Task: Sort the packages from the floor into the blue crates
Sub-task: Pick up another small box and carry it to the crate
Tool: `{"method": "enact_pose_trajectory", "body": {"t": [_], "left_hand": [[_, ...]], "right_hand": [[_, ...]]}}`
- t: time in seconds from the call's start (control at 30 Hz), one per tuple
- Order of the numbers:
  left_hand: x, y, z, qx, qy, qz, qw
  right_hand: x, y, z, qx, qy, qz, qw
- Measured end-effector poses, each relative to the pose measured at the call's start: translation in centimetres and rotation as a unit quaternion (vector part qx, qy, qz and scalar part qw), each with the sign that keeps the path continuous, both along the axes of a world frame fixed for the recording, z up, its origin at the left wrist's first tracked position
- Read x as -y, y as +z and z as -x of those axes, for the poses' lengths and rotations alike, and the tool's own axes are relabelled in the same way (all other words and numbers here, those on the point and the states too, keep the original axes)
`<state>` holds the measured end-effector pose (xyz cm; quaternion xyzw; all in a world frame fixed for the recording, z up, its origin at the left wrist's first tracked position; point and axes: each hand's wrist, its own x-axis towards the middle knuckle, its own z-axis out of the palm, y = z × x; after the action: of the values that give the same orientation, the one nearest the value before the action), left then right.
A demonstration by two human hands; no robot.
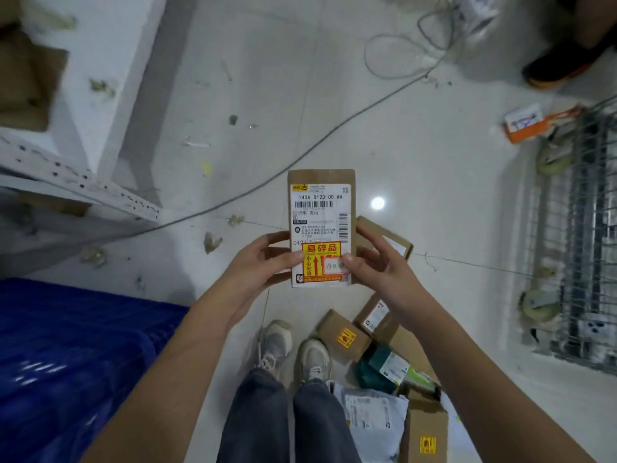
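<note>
I hold a flat brown cardboard package [321, 208] in front of me with both hands, label side up. It carries a white shipping label and a red-and-yellow fragile sticker. My left hand [267, 262] grips its lower left edge, thumb on the sticker. My right hand [374, 259] grips the lower right edge, thumb on the label. A blue crate [76, 355] stands at the lower left. More packages lie on the floor at the lower right: a brown box [344, 335] with a sticker, a green one [384, 365], a white mailer [370, 419] and another brown box [424, 429].
A white metal shelf rack [80, 182] stands at the left. A grey cable [300, 155] crosses the tiled floor. A wire cage cart [584, 235] on wheels sits at the right, with an orange tag [531, 123] nearby. My shoes [293, 352] are below the package.
</note>
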<state>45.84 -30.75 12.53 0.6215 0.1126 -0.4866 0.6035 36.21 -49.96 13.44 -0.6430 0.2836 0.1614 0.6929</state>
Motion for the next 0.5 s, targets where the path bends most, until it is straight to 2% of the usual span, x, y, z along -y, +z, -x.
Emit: {"method": "enact_pose_trajectory", "body": {"t": [0.17,0.27,0.4,0.5], "left_hand": [[-6.0,9.0,1.7,0.055,0.057,-0.072,0.994],[-10.0,14.1,3.0,0.117,0.093,-0.094,0.984],[-15.1,17.6,6.0,0.186,0.147,-0.127,0.963],[-19.0,19.6,8.4,0.193,0.204,-0.154,0.948]], "right_hand": [[-4.8,6.9,-2.0,0.046,0.106,0.002,0.993],[-7.9,11.1,-3.3,0.076,0.167,0.002,0.983],[-13.1,14.8,-4.3,0.113,0.258,0.0,0.959],[-18.1,16.5,-4.7,0.141,0.32,-0.025,0.937]]}}
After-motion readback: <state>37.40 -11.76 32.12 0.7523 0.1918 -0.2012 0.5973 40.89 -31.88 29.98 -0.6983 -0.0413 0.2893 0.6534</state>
